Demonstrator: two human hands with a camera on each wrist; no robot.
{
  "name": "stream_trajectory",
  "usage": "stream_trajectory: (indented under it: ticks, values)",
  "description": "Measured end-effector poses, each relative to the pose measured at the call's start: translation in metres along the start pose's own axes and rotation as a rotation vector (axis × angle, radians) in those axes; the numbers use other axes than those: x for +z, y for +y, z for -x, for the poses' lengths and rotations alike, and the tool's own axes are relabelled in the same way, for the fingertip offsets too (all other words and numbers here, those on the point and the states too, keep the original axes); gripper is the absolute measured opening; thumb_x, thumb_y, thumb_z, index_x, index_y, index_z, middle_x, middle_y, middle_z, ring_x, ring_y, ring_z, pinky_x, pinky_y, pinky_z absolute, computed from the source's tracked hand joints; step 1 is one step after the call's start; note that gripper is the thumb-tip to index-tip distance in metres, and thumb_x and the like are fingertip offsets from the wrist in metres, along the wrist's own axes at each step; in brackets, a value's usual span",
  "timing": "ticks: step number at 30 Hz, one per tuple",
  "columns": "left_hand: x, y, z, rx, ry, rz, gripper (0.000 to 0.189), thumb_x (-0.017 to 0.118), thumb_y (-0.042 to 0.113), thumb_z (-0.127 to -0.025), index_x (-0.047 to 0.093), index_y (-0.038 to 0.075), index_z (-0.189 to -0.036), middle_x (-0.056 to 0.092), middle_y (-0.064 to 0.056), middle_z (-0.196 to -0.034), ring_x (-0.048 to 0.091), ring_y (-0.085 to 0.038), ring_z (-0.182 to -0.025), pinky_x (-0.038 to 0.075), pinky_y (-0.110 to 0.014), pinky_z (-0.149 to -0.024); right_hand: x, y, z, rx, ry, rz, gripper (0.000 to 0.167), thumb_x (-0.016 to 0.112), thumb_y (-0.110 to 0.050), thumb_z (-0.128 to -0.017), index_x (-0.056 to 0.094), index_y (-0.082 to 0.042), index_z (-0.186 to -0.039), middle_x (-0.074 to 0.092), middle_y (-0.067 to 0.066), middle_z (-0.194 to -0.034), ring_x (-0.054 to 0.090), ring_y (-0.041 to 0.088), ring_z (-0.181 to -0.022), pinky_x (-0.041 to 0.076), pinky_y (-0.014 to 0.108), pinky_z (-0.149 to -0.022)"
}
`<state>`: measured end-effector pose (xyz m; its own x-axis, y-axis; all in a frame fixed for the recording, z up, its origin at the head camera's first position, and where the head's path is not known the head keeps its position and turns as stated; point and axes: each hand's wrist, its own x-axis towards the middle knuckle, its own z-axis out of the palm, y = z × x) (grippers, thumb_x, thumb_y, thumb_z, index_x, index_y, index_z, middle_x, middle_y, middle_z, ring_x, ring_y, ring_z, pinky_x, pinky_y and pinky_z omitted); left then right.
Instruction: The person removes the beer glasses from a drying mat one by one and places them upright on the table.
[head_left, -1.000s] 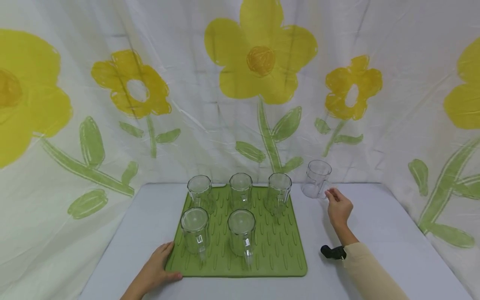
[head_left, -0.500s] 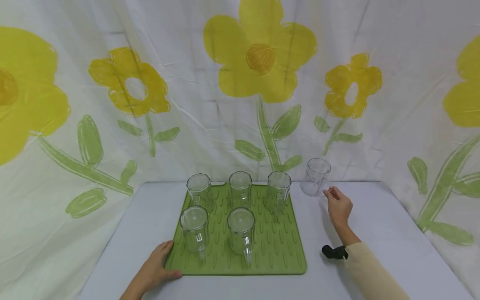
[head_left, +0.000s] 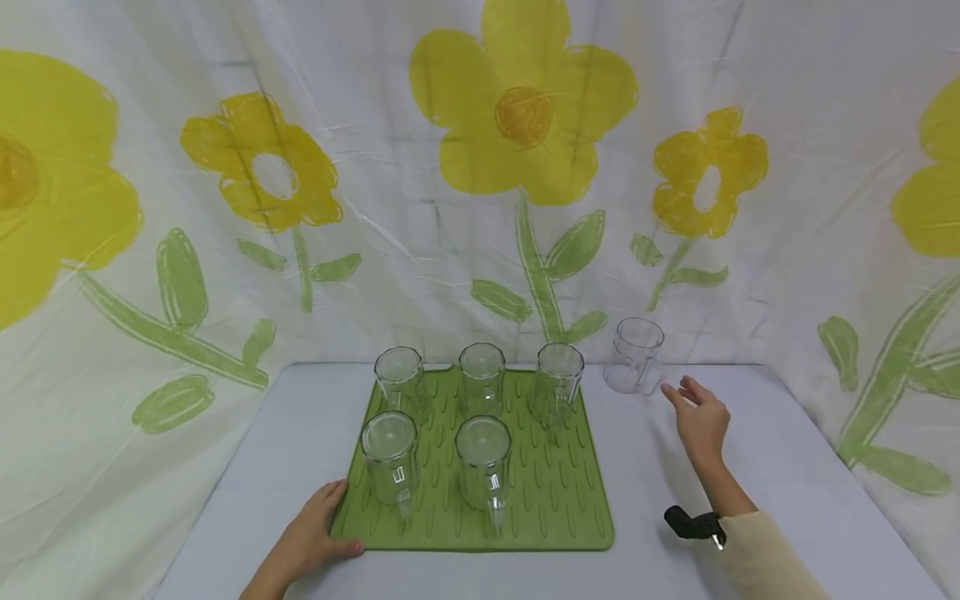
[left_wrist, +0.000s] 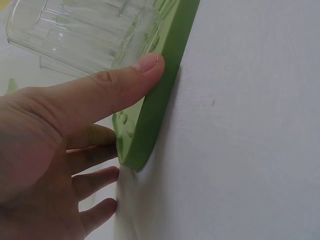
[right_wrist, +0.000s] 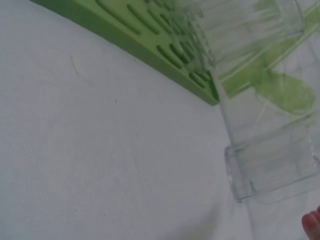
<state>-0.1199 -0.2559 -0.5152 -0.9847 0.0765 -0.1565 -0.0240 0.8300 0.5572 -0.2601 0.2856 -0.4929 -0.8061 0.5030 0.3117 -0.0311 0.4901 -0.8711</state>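
My left hand (head_left: 303, 533) grips the near left corner of a green ridged drying mat (head_left: 540, 533). In the left wrist view the thumb (left_wrist: 148, 64) lies over the front edge, with the fingers along the other side. My right hand (head_left: 702, 417) is beside a clear glass mug (head_left: 633, 357) that stands on the table to the right of the mat. Its thumb and fingers are parted, close to the mug's handle, and hold nothing. In the right wrist view only a fingertip (right_wrist: 311, 226) shows, below this mug.
Several clear glass mugs stand upside down on the mat: a back row with a middle mug (head_left: 481, 379), and a front pair with a right mug (head_left: 483, 462). A white cloth (head_left: 247, 475) covers the table. A flower-printed curtain (head_left: 405, 250) hangs behind.
My right hand has let go of the mug's handle and drawn back to the right, its fingers parting. The mug stays in place. My left hand has not moved on the mat.
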Motion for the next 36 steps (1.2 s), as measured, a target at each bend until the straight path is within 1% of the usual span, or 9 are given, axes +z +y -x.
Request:
stream_trajectory:
  ticks: [4, 8, 11, 14, 17, 25, 32, 34, 36]
  values:
    - [-0.001, 0.0, -0.001, 0.002, 0.0, 0.0, 0.109, 0.09, 0.034, -0.059, 0.037, -0.013, -0.142, 0.038, -0.035, -0.145, 0.034, -0.055, -0.135, 0.034, -0.065, -0.109, -0.004, -0.004, 0.006, -0.068, -0.032, -0.036, 0.045, 0.075, -0.015, -0.086, 0.063, 0.009, -0.122, 0.065, 0.03, -0.118, 0.045, -0.031, -0.072, 0.04, -0.007, -0.065]
    - [-0.001, 0.001, -0.002, 0.002, 0.005, -0.008, 0.109, 0.091, 0.035, -0.058, 0.038, -0.013, -0.141, 0.039, -0.035, -0.145, 0.035, -0.055, -0.134, 0.034, -0.065, -0.109, -0.006, -0.009, 0.015, -0.103, -0.072, -0.045, 0.044, 0.076, -0.013, -0.085, 0.064, 0.009, -0.12, 0.066, 0.029, -0.117, 0.047, -0.031, -0.07, 0.041, -0.007, -0.066]
    - [-0.001, 0.001, -0.002, 0.003, 0.01, -0.011, 0.109, 0.091, 0.034, -0.058, 0.038, -0.013, -0.141, 0.04, -0.035, -0.144, 0.036, -0.055, -0.134, 0.034, -0.065, -0.109, -0.006, -0.013, 0.023, -0.145, -0.107, -0.056, 0.043, 0.077, -0.01, -0.083, 0.065, 0.01, -0.119, 0.067, 0.028, -0.116, 0.05, -0.028, -0.073, 0.044, -0.005, -0.068]
    - [-0.001, 0.001, -0.001, 0.002, 0.011, -0.013, 0.109, 0.091, 0.034, -0.057, 0.039, -0.013, -0.141, 0.04, -0.035, -0.144, 0.036, -0.055, -0.134, 0.034, -0.065, -0.109, -0.004, -0.017, 0.033, -0.201, -0.138, -0.085, 0.042, 0.078, -0.005, -0.081, 0.065, 0.011, -0.118, 0.068, 0.028, -0.114, 0.052, -0.026, -0.08, 0.048, -0.001, -0.072]
    - [-0.001, 0.001, -0.001, -0.002, 0.007, -0.009, 0.109, 0.091, 0.034, -0.058, 0.038, -0.013, -0.141, 0.039, -0.036, -0.144, 0.035, -0.055, -0.134, 0.034, -0.065, -0.109, -0.001, -0.021, 0.042, -0.237, -0.175, -0.119, 0.042, 0.077, -0.002, -0.08, 0.064, 0.011, -0.118, 0.068, 0.027, -0.114, 0.053, -0.024, -0.087, 0.051, 0.003, -0.077]
    - [0.0, 0.0, -0.001, -0.015, -0.007, 0.008, 0.109, 0.091, 0.034, -0.059, 0.038, -0.012, -0.142, 0.038, -0.035, -0.145, 0.034, -0.055, -0.135, 0.035, -0.065, -0.108, 0.005, -0.036, 0.067, -0.26, -0.319, -0.256, 0.042, 0.075, 0.003, -0.08, 0.063, 0.01, -0.12, 0.067, 0.028, -0.114, 0.059, -0.016, -0.095, 0.055, 0.01, -0.083]
    - [0.0, 0.001, -0.001, -0.022, -0.005, 0.016, 0.108, 0.091, 0.033, -0.059, 0.038, -0.012, -0.142, 0.039, -0.036, -0.145, 0.034, -0.055, -0.134, 0.034, -0.065, -0.109, 0.01, -0.043, 0.089, -0.28, -0.45, -0.316, 0.042, 0.072, 0.002, -0.084, 0.061, 0.009, -0.124, 0.066, 0.028, -0.115, 0.063, -0.005, -0.097, 0.056, 0.012, -0.082]
    - [0.0, 0.0, 0.0, -0.019, -0.003, 0.018, 0.108, 0.091, 0.033, -0.059, 0.038, -0.013, -0.141, 0.039, -0.036, -0.144, 0.035, -0.055, -0.134, 0.035, -0.065, -0.108, 0.011, -0.044, 0.095, -0.284, -0.483, -0.347, 0.042, 0.071, 0.003, -0.084, 0.06, 0.011, -0.123, 0.067, 0.023, -0.113, 0.064, -0.003, -0.099, 0.056, 0.013, -0.082]
    - [0.001, -0.001, 0.0, -0.013, 0.0, 0.019, 0.108, 0.091, 0.032, -0.059, 0.038, -0.013, -0.141, 0.039, -0.036, -0.144, 0.035, -0.055, -0.134, 0.035, -0.065, -0.108, 0.014, -0.045, 0.101, -0.29, -0.513, -0.385, 0.041, 0.07, 0.005, -0.083, 0.059, 0.014, -0.122, 0.069, 0.014, -0.112, 0.065, -0.002, -0.099, 0.057, 0.014, -0.081]
